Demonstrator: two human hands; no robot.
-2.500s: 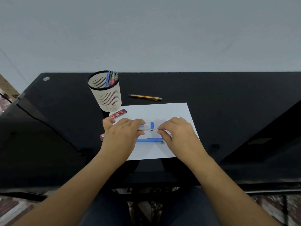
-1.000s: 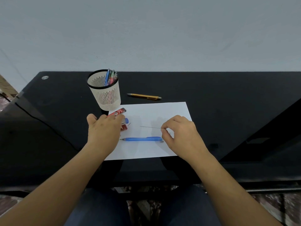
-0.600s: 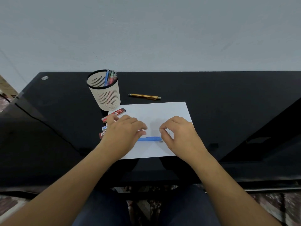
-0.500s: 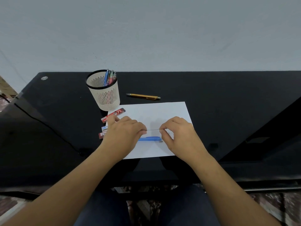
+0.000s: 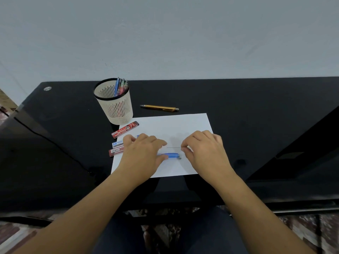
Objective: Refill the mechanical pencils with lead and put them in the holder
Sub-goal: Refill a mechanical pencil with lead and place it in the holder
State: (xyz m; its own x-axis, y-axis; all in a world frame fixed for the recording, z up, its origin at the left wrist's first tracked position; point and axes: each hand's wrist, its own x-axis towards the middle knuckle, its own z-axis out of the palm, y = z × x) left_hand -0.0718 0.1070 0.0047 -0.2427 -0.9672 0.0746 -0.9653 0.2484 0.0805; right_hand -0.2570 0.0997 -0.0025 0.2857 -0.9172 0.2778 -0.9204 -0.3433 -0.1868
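A blue mechanical pencil lies on a white sheet of paper. My left hand covers its left part, with the thumb pressed against the barrel. My right hand pinches one end of a thin pencil lead, which points left toward my left fingertips, just above the pencil. A cream slotted holder stands at the back left with several pencils in it. A yellow mechanical pencil lies on the black table behind the paper.
A red lead case lies at the paper's top left corner. A white-blue lead case and another red lead case lie left of my left hand. The black table's front edge is close to my body.
My left hand came back from the lead cases at the left and settled over the blue pencil. My right hand kept the lead pinched and barely moved.
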